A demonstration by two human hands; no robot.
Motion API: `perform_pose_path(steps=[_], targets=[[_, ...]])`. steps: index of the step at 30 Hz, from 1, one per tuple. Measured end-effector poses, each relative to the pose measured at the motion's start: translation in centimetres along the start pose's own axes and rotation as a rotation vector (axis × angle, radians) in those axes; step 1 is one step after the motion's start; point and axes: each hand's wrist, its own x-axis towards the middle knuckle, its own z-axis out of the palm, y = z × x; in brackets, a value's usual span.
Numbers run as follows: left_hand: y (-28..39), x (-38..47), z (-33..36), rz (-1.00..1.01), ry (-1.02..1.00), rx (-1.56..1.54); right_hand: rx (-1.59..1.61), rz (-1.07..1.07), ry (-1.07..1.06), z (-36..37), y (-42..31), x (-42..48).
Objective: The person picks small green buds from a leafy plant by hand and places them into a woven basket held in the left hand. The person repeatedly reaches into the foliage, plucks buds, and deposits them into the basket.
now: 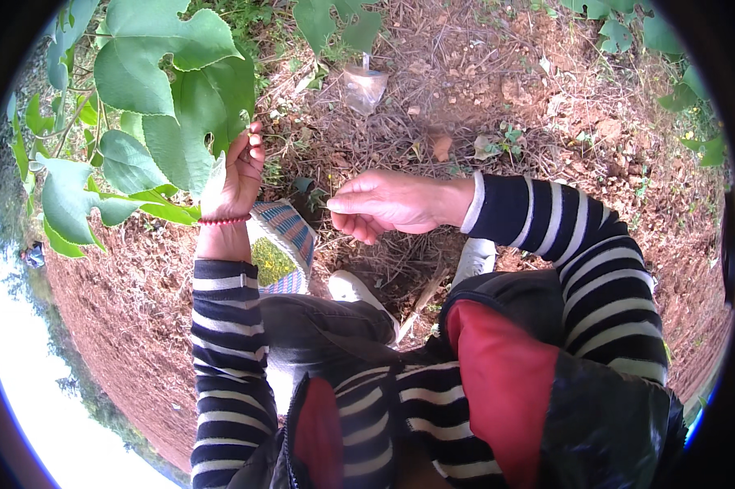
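Note:
My left hand (239, 174), with a red bead bracelet (224, 220) at the wrist, is raised at the edge of a large lobed green leaf (187, 122). Its fingers are curled by the leaf's margin, partly behind the foliage; whether they grip it cannot be told. My right hand (383, 205) hovers over the ground in front of me, thumb against the curled fingers; no object shows in it. Below my left wrist stands a woven basket (291, 229) with blue, pink and white bands, holding small yellow-green plant bits (271, 261).
Leafy branches (68, 125) fill the upper left, and more leaves (706, 150) hang at the right edge. A clear plastic bag (364, 90) hangs or lies at the top middle. Dry stalks cover reddish soil (600, 128). My white shoes (358, 290) are beside the basket.

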Motion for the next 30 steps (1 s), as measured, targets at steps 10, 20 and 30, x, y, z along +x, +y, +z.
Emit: perform_pose_path(steps=[10,20,30], targets=[[-0.7,-0.7,1.2,-0.052,0.007,0.021,0.139,-0.146,0.101,-1.8,-0.7,1.6],[-1.4,-0.7,1.5,-0.083,-0.043,0.031,-0.009,-0.161,0.127,0.1,-1.2,4.2],[-1.3,-0.5,1.2,-0.09,-0.072,0.012,-0.17,-0.155,0.097,0.1,-0.8,3.2]])
